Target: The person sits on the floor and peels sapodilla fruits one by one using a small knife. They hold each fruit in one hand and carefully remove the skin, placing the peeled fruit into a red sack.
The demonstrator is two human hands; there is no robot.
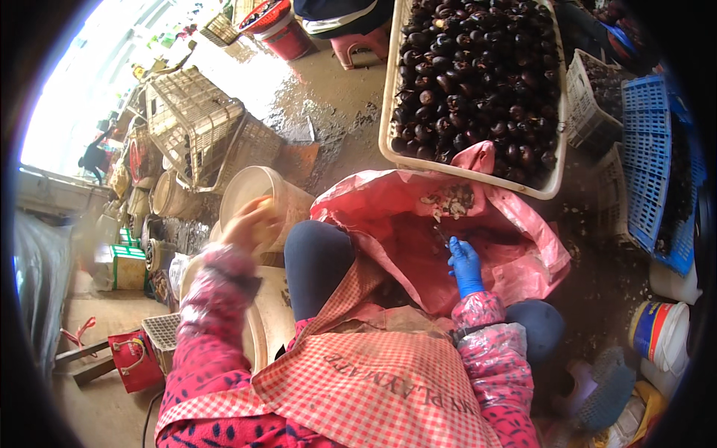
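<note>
My left hand [259, 223], bare and blurred by motion, is at the mouth of a whitish plastic bucket [299, 199]. Its fingers close around a pale, rounded piece [268, 203], which looks like a peeled water chestnut. On my right hand [466, 263] is a blue glove. That hand grips a small, dark, thin tool [440, 231], perhaps a peeling knife, whose shape is hard to make out. Beneath the tool a pink plastic sheet or sack [392, 224] spreads open between my knees. Pale and dark peelings [451, 203] lie on its far side.
Dark unpeeled water chestnuts [476, 84] fill a large whitish tray [473, 180] ahead. Blue plastic baskets [645, 162] stand to the right, near a paint-type bucket [661, 336]. Stacked crates [190, 123] lean at left. Beyond, a person sits on a pink stool [358, 46] on wet ground.
</note>
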